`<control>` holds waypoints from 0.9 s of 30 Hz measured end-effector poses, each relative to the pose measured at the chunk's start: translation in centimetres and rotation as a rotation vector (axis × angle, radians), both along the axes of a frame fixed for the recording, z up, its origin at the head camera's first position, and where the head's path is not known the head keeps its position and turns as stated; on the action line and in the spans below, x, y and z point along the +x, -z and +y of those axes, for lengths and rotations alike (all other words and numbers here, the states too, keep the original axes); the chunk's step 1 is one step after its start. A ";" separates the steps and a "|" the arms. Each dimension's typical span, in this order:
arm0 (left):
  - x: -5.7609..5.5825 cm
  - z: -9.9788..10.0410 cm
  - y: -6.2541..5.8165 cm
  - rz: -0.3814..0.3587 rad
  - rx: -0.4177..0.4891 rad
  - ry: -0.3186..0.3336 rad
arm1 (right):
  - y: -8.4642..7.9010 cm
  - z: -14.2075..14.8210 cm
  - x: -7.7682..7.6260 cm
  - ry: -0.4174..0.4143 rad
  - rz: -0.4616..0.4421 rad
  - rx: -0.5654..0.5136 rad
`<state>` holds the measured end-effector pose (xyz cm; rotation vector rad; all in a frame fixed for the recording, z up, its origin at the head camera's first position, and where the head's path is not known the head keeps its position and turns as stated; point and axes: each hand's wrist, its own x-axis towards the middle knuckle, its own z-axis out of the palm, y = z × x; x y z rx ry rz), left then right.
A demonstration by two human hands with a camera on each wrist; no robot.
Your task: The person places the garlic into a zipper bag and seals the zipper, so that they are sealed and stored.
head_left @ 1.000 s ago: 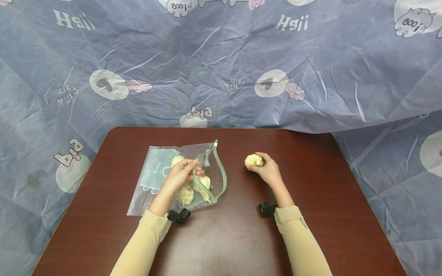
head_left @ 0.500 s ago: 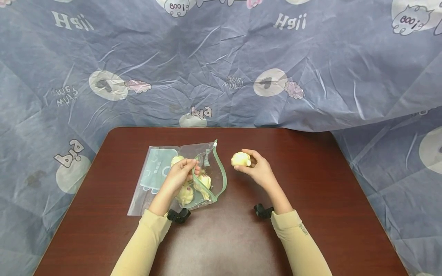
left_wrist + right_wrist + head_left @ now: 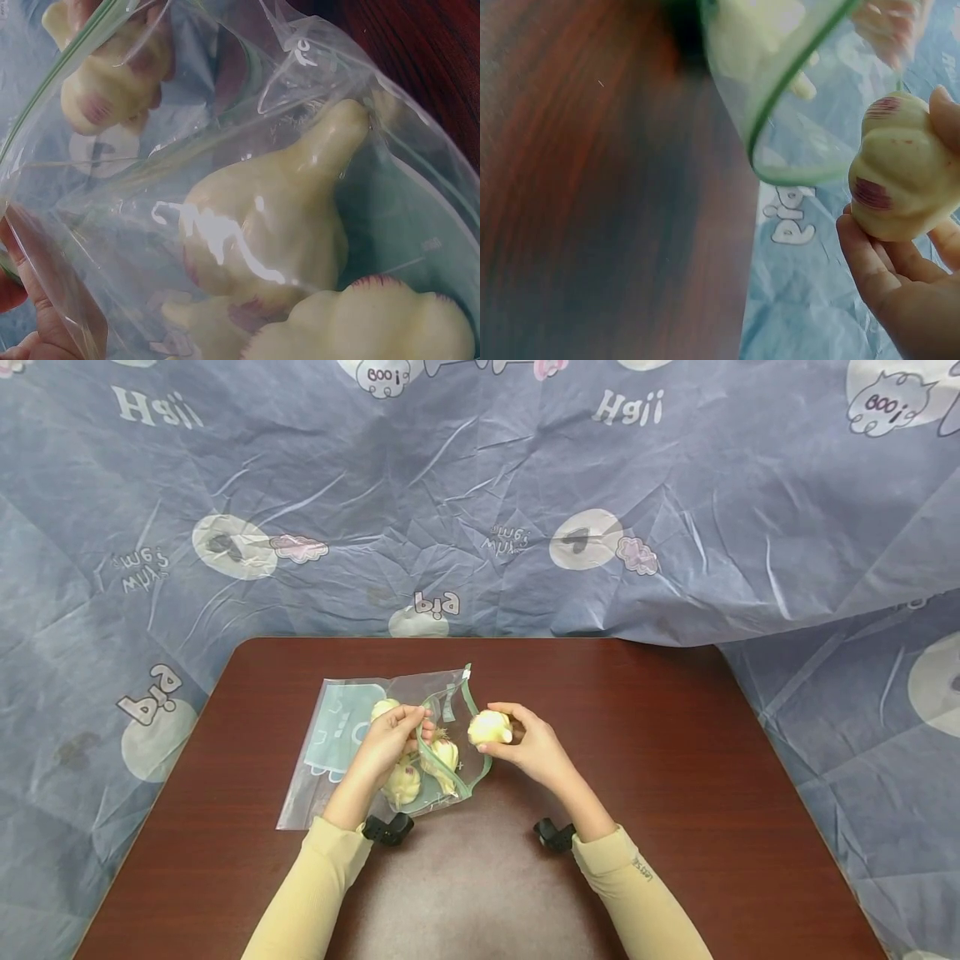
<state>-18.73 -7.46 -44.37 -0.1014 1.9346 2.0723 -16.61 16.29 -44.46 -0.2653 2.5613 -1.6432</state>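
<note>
My left hand [image 3: 392,740] pinches the green-edged rim of a clear zip bag [image 3: 472,718], pulling its mouth apart. Several garlic bulbs [image 3: 270,217] lie inside, pale with purple streaks; they look smooth and glossy. In my right hand [image 3: 534,745] is another garlic bulb [image 3: 490,727], gripped between thumb and fingers with its stem toward the palm. That bulb is right at the bag's open mouth and overlaps the green rim in the head view. In the right wrist view, the held bulb [image 3: 904,169] shows two purple patches. My left hand covers part of the bag.
The bag lies on a dark red-brown table [image 3: 637,735], left of its middle. Behind and beside the table hangs a blue-grey printed cloth [image 3: 480,527]. Small black cameras [image 3: 553,835] sit at both wrists.
My right hand has carried the garlic bulb leftward from the table's right half to the bag's mouth. My left hand and the bag have stayed in place.
</note>
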 end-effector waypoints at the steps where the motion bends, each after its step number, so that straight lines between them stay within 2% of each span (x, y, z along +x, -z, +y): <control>1: 0.0 0.0 0.0 -0.001 -0.003 -0.001 | 0.2 -0.2 0.1 -0.010 0.002 0.009; 8: 0.0 0.0 0.0 -0.011 -0.008 0.002 | 1.5 -1.2 0.3 -0.059 0.009 0.048; 12: 0.0 0.0 0.1 -0.011 0.001 -0.001 | 2.1 -1.7 0.3 -0.059 0.012 0.090; 19: 0.0 0.1 0.3 -0.014 0.004 -0.006 | 2.4 -2.4 0.3 -0.058 0.029 0.164; 27: 0.0 0.2 0.2 -0.013 -0.011 0.000 | 3.0 -3.3 -0.2 -0.083 0.005 0.220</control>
